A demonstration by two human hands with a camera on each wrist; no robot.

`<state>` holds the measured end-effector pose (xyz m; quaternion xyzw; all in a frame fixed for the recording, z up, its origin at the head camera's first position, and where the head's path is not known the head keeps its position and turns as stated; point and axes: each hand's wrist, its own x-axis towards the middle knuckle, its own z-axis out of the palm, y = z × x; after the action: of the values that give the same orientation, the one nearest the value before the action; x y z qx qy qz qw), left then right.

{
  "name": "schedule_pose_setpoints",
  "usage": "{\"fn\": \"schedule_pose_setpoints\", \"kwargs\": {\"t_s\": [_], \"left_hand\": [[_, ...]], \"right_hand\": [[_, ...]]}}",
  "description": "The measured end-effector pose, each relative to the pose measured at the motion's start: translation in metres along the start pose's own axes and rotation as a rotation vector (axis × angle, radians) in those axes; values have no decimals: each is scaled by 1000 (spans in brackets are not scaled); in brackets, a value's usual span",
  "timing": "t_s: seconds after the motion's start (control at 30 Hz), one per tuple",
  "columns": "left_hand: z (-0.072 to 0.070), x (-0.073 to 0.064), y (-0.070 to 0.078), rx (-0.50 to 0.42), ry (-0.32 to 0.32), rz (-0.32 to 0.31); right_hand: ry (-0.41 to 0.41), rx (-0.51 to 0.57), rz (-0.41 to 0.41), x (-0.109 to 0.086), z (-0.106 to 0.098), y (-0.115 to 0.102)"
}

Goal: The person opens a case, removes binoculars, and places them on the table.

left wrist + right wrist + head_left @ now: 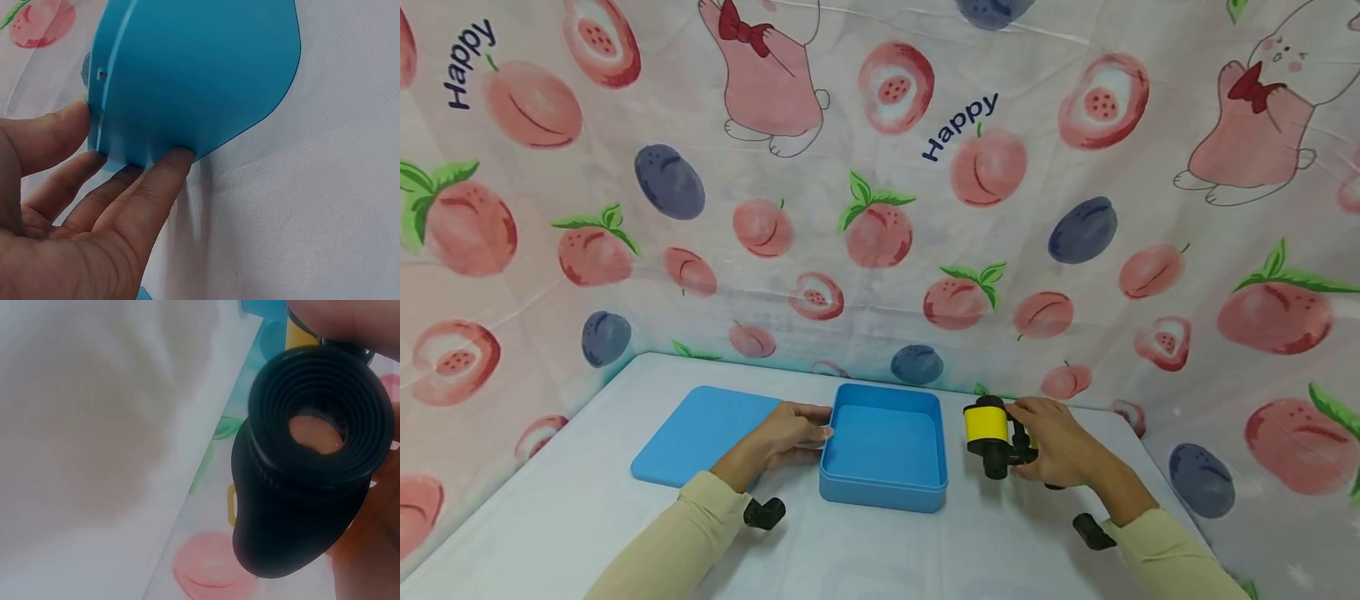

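The blue box [883, 442] sits lidless on the table, and no contents show inside it. At its left side, my left hand [790, 433] touches the wall; in the left wrist view extended fingers [165, 181] rest against the blue outer wall [200, 69], with the thumb by the rim. My right hand [1056, 442] grips yellow-and-black binoculars [987, 425] to the right of the box, over the table. Close up in the right wrist view is a black eyepiece [269, 456]; the rest of the binoculars is largely hidden there.
A flat blue lid [700, 433] lies on the white table [880, 554], left of the box and partly behind the left forearm. Behind the table hangs a fruit-printed cloth [880, 200]. A black wrist camera [765, 513] shows at the left cuff, another [1093, 532] at the right.
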<state>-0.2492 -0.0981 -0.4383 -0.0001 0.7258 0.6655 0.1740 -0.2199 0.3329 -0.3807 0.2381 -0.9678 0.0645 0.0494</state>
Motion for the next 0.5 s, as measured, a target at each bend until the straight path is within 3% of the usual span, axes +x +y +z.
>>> {"fn": "schedule_pose_setpoints", "kwargs": {"t_s": [0.5], "left_hand": [[1, -2, 1, -2, 27, -18]], "right_hand": [[30, 0, -26, -3, 9, 2]]}}
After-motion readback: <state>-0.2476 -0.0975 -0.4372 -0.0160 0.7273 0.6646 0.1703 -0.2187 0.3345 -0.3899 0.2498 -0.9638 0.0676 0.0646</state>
